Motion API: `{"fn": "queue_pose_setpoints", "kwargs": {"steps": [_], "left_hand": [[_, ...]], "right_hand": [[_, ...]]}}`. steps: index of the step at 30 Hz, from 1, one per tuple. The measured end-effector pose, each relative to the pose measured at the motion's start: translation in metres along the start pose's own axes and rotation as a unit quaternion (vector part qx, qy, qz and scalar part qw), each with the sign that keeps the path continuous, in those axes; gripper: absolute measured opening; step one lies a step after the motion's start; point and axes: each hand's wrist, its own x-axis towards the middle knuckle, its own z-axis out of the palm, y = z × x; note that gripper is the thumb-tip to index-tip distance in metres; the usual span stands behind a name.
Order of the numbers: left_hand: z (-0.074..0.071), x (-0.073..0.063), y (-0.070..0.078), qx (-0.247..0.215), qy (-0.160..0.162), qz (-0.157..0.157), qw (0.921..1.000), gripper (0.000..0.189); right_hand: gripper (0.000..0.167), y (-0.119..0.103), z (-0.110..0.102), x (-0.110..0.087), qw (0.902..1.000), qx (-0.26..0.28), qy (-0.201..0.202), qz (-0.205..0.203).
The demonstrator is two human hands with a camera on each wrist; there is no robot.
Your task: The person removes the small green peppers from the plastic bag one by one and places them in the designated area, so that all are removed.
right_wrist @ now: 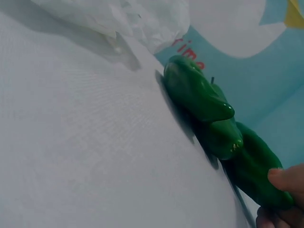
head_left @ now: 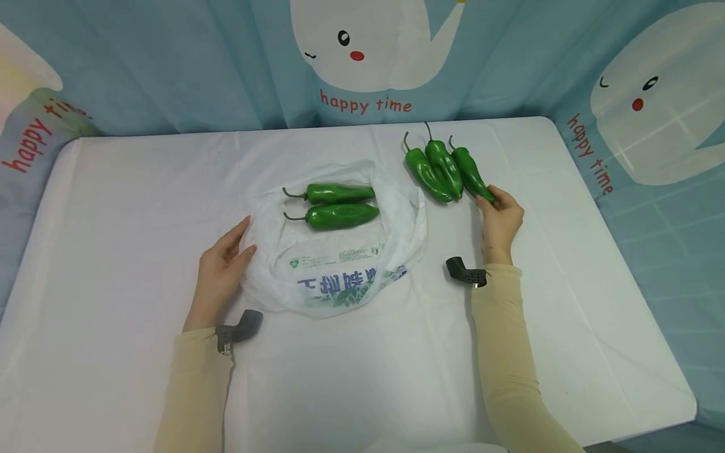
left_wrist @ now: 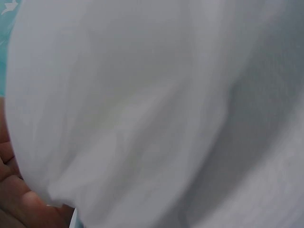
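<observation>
At upper R, our R hand [head_left: 501,223] pinches a pepper [head_left: 470,168] by its tip; our L hand [head_left: 218,275], fingers loose, touches the bag [head_left: 401,220], prob. steadying it.

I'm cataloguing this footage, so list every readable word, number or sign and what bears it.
"happy time": blue curtain, three times in head view.
"time", partly hidden: same curtain, right wrist view.
Green sign, seemingly recycling: plastic bag.
Blue characters, creased, not surely readable: bag.
Fine print, too small: bag.
</observation>
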Motion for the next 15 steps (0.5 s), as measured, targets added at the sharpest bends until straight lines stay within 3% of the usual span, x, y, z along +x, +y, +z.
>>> {"fn": "queue_pose_setpoints", "kwargs": {"steps": [4, 15], "left_hand": [[0.000, 0.001, 0.001, 0.003, 0.002, 0.005, 1.0000, 0.050], [-0.001, 0.000, -0.002, 0.012, 0.003, 0.008, 0.9999, 0.050]], "right_hand": [[0.033, 0.000, -0.001, 0.002, 0.9998, 0.012, 0.010, -0.010], [0.031, 0.000, 0.003, 0.012, 0.9982, 0.051, -0.032, -0.002]]}}
